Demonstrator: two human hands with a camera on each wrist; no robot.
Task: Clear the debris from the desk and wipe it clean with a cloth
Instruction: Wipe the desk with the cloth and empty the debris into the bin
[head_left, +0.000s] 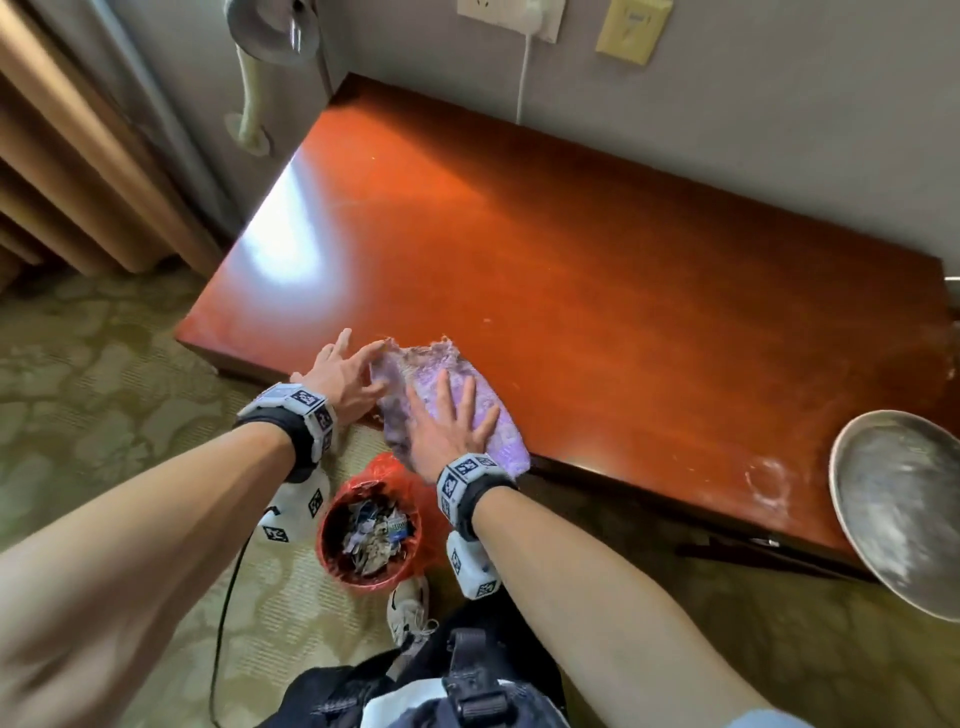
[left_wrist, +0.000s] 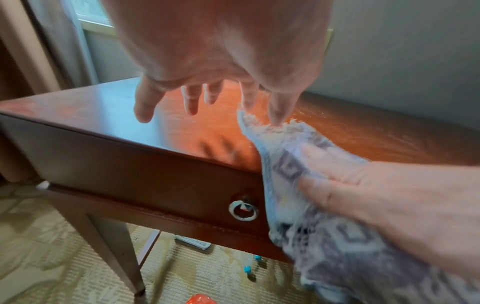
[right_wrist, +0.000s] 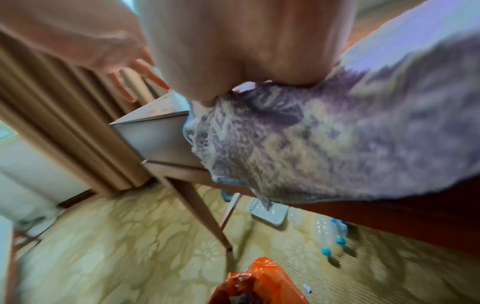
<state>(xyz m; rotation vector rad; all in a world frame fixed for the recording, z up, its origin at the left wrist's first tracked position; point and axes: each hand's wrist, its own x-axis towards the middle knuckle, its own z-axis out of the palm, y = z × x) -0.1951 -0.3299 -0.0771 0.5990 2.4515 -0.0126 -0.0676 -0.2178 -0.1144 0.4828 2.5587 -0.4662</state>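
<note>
Pressing flat with straight fingers (head_left: 470, 395), my right hand (head_left: 447, 431) holds the purple cloth (head_left: 467, 384) on the counter (head_left: 597, 270) near its front edge, where part of the cloth hangs over. My left hand (head_left: 345, 376) has spread fingers touching the cloth's left corner. A red bin (head_left: 371, 535) with debris stands on the floor below.

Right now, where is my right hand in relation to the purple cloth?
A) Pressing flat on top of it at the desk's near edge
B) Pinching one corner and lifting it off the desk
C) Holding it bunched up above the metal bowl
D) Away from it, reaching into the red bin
A: the head view shows the right hand spread flat, fingers straight, on the purple cloth, which drapes over the near edge of the desk.
</note>
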